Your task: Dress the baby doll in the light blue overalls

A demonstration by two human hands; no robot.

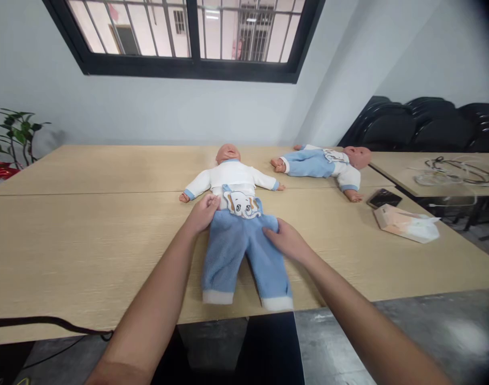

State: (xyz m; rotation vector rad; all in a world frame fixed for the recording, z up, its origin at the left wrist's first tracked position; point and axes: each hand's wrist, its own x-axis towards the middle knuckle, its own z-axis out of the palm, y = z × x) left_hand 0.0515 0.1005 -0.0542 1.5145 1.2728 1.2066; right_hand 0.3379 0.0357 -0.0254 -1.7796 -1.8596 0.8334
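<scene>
A baby doll (227, 153) lies on its back on the table, head toward the wall, in a white top (232, 175) with blue cuffs, arms spread. Below the top lie blue overalls (226, 243) with white leg cuffs and an elephant-face bib (243, 205). My left hand (204, 213) is closed at the left side of the waist, its fingertips pinched on the cloth edge. My right hand (283, 238) grips the right side of the overalls, thumb on the front and fingers partly hidden. Whether the doll's legs are inside the overalls cannot be seen.
A second doll (312, 162) in similar clothes lies at the back right of the wooden table (108, 230). Near it are a dark phone-like object (384, 198) and a tissue pack (405, 222). A black strap (47, 321) lies along the front left edge. Cables (461, 171) rest on another table.
</scene>
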